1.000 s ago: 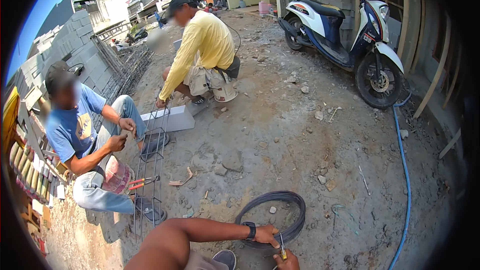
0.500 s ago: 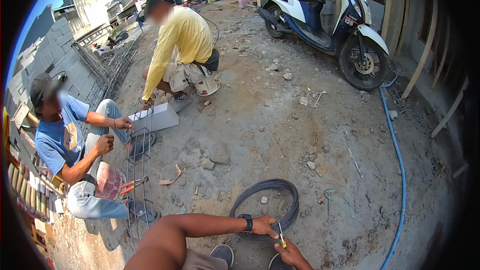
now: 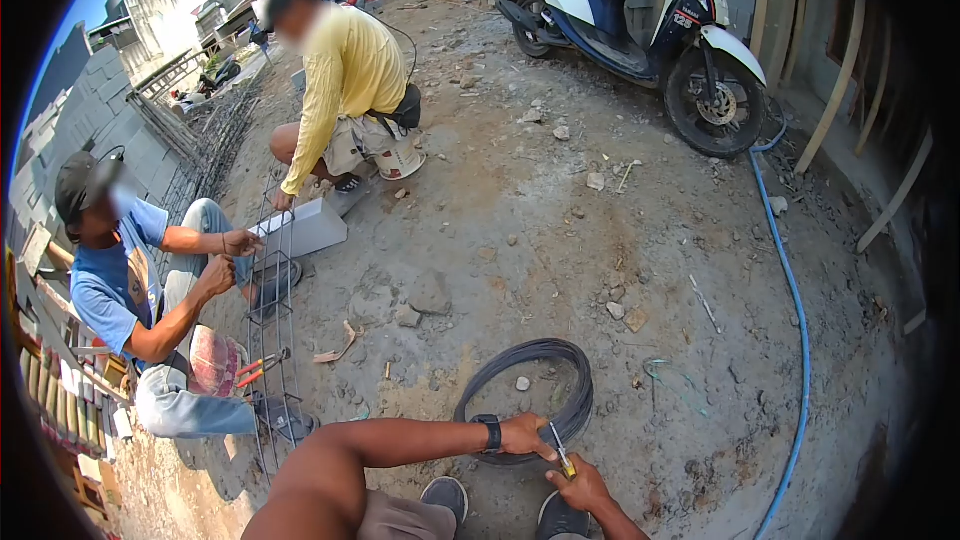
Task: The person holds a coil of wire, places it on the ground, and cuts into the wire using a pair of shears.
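A coil of dark wire (image 3: 578,380) lies on the ground in front of my feet. My left hand (image 3: 526,435), with a black watch on its wrist, is closed on the near right part of the coil. Just to its right, my right hand (image 3: 580,488) is wrapped round a tool with a yellow handle (image 3: 567,465). The tool's metal end points up and left and reaches the fingers of my left hand. Whether it touches the wire is too small to tell.
Two people work at a long rebar frame (image 3: 272,340) on the left, where red-handled pliers (image 3: 258,370) rest. A white block (image 3: 318,227) lies beside it. A scooter (image 3: 640,35) stands at the upper right, near a blue hose (image 3: 800,340).
The view has shifted, so the people and scooter appear farther left and higher. My right hand shows more fully, still on the tool. The seated person's hands have come closer together.
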`<state>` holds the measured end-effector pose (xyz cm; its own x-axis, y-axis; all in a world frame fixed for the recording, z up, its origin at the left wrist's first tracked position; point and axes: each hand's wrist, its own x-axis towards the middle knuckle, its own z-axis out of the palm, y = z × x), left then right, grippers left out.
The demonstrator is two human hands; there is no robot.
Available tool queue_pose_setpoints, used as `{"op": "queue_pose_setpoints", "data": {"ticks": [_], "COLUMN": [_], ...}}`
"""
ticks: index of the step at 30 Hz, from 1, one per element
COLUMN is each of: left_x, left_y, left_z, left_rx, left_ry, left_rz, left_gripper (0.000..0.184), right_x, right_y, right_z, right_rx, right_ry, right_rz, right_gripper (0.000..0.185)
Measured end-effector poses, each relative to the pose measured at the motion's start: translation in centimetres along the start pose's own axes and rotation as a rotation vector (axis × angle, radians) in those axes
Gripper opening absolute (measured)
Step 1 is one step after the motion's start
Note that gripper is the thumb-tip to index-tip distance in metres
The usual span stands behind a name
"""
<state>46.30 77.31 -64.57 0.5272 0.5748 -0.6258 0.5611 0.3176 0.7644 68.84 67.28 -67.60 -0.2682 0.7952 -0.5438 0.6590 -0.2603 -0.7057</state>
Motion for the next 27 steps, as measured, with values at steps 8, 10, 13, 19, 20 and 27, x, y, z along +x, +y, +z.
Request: {"op": "queue_pose_setpoints", "data": {"ticks": [8, 10, 13, 19, 20, 27], "left_x": [-0.4, 0.9, 0.7, 0.6, 0.7, 0.4], "left_y": [2.6, 0.0, 0.0, -0.3, -0.3, 0.8], "left_z": [-1.6, -1.4, -1.8, -1.7, -1.6, -1.3], "left_rx": [-0.096, -0.318, -0.277, -0.319, -0.312, -0.328], "left_ry": [-0.055, -0.113, -0.134, -0.153, -0.156, -0.137], "left_rz": [-0.021, -0.029, 0.005, -0.018, -0.014, -0.084], "left_gripper": [0.047, 0.037, 0.027, 0.021, 0.021, 0.018], "right_x": [0.5, 0.6, 0.8, 0.7, 0.8, 1.3], "right_y": [-0.5, 0.0, 0.6, 1.4, 1.6, 1.2], "right_z": [-2.3, -2.5, -2.2, -0.7, -0.6, -1.7], "right_rx": [0.067, 0.123, 0.134, 0.227, 0.238, 0.301], "right_ry": [-0.015, -0.034, -0.086, -0.092, -0.100, -0.259], "right_rz": [-0.096, -0.112, -0.111, -0.177, -0.173, -0.133], "right_gripper": [0.044, 0.041, 0.039, 0.039, 0.039, 0.046]}}
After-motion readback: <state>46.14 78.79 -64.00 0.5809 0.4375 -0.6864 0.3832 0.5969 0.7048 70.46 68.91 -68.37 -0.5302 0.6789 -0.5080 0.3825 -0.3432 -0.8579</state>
